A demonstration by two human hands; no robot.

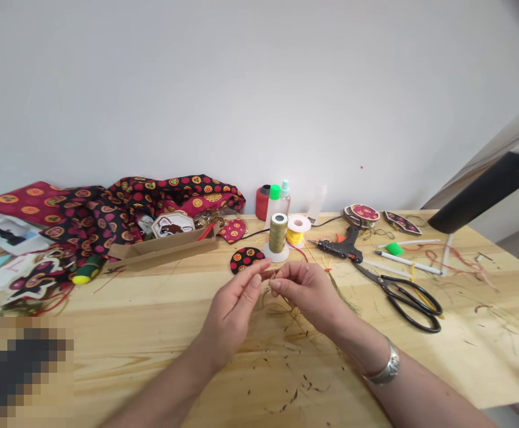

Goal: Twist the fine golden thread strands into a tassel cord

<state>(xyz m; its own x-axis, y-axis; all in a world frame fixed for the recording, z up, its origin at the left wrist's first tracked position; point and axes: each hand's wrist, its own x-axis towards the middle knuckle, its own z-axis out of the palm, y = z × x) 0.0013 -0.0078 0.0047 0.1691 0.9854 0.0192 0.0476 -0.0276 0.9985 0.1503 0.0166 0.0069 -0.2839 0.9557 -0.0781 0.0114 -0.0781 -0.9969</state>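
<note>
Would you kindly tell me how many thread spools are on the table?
3: the olive spool beyond the right hand, the yellow spool right of that, and the red spool behind, beside the green-capped bottle. Others may be hidden.

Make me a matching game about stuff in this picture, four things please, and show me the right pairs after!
Things:
1. Scissors
2. Tall thread spool
3. Bracelet
4. Short spool's thread

Clues:
A. Bright yellow
B. Silver, around the right hand's wrist
C. Lying down, with black looped handles
D. Olive-coloured, standing upright

Right pairs: 1-C, 2-D, 3-B, 4-A
</note>
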